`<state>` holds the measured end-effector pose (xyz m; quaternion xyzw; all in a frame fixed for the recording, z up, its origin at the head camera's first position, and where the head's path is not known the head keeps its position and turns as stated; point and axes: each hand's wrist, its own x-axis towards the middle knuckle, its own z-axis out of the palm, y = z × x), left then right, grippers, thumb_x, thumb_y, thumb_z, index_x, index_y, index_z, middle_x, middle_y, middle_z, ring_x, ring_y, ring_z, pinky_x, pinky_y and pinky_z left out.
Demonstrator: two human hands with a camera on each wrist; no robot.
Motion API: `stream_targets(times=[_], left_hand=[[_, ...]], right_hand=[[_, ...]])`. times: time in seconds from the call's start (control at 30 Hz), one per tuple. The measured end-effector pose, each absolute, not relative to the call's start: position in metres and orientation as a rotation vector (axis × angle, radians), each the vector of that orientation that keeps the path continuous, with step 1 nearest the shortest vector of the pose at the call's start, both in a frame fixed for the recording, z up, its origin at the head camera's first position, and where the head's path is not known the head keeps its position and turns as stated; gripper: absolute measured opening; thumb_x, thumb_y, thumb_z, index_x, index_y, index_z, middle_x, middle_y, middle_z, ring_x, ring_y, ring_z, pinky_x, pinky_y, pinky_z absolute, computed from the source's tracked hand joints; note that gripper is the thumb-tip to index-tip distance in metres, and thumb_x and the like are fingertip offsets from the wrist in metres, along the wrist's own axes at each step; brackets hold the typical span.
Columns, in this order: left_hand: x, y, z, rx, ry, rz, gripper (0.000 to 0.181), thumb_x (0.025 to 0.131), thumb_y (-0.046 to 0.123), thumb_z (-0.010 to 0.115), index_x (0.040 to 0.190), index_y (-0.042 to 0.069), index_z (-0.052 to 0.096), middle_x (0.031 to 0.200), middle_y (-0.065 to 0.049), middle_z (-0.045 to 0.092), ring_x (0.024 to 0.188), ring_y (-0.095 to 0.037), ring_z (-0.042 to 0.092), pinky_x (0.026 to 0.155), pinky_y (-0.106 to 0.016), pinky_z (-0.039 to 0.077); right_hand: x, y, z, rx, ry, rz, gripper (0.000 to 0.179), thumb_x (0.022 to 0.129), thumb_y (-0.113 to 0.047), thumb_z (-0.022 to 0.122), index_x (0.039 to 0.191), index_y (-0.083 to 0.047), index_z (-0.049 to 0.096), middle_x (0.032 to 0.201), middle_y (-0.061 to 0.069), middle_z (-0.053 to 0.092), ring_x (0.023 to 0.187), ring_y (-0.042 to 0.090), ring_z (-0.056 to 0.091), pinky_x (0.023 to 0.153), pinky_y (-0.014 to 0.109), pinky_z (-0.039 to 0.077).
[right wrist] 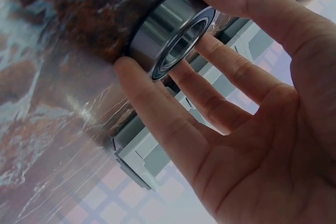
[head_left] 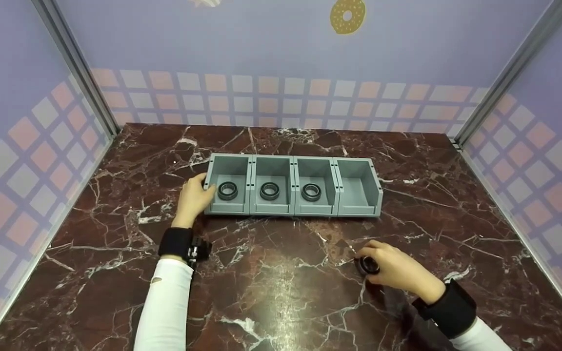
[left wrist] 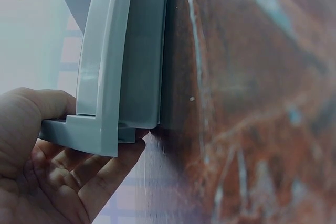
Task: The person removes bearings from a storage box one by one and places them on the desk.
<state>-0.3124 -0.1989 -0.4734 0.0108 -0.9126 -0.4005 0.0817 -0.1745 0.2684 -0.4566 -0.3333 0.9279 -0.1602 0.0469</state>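
Several grey plastic bins [head_left: 267, 209] stand side by side in a row on the table. My left hand [head_left: 195, 199] holds the side wall of the leftmost bin [left wrist: 111, 72], thumb over the rim and fingers beneath and outside in the left wrist view. One dark-rimmed steel ball bearing lies flat in each of the three left bins: leftmost bearing [head_left: 227, 198], second bearing [head_left: 270, 198], third bearing [head_left: 311, 199]. In front of the rightmost bin [head_left: 359, 210], my right hand [head_left: 397, 268] pinches another bearing [right wrist: 157, 32] by its outer ring, tilted close to the tabletop.
The dark red marbled table [head_left: 261, 268] reflects light near its front. Lilac wall panels [head_left: 281, 53] with a checked band enclose the back and both sides, and metal posts [head_left: 500, 78] stand at the back corners.
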Motion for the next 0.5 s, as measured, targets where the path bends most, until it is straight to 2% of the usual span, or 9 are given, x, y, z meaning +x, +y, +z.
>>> stream_targets(times=[0.1,0.27,0.37,0.5], left_hand=[[-0.3123,-0.1988,-0.4729,0.03,-2.724,-1.197,0.052,0.099,0.011,0.059,0.145,-0.01,0.052,0.125,-0.032,0.066,0.077,-0.034,0.062,0.077,-0.049,0.048],[-0.313,-0.1985,-0.4735,0.015,-2.704,-1.198,0.051,0.097,0.011,0.059,0.143,-0.01,0.054,0.113,-0.03,0.071,0.059,-0.02,0.05,0.063,-0.036,0.041],[-0.313,-0.1985,-0.4735,0.017,-2.699,-1.2,0.05,0.097,0.011,0.058,0.143,-0.01,0.055,0.114,-0.03,0.071,0.066,-0.026,0.058,0.067,-0.041,0.047],[-0.3124,-0.1988,-0.4731,0.025,-2.703,-1.205,0.051,0.097,0.011,0.058,0.143,-0.01,0.055,0.122,-0.031,0.068,0.089,-0.04,0.066,0.085,-0.055,0.05]], right_hand=[[-0.1744,0.2683,-0.4559,-1.009,2.833,-0.484,0.045,0.072,0.002,0.083,0.116,-0.001,0.072,0.107,0.009,0.064,0.093,0.029,0.066,0.08,0.046,0.055],[-0.174,0.268,-0.4548,-0.985,2.828,-0.48,0.046,0.073,0.001,0.082,0.117,-0.001,0.072,0.109,0.01,0.064,0.097,0.032,0.064,0.083,0.05,0.054],[-0.1747,0.268,-0.4536,-0.996,2.825,-0.483,0.045,0.074,0.0,0.081,0.118,-0.001,0.072,0.111,0.011,0.065,0.1,0.034,0.064,0.086,0.052,0.054],[-0.1759,0.2683,-0.4513,-1.015,2.825,-0.484,0.042,0.077,-0.002,0.079,0.119,-0.001,0.071,0.115,0.012,0.065,0.104,0.035,0.064,0.088,0.052,0.052]])
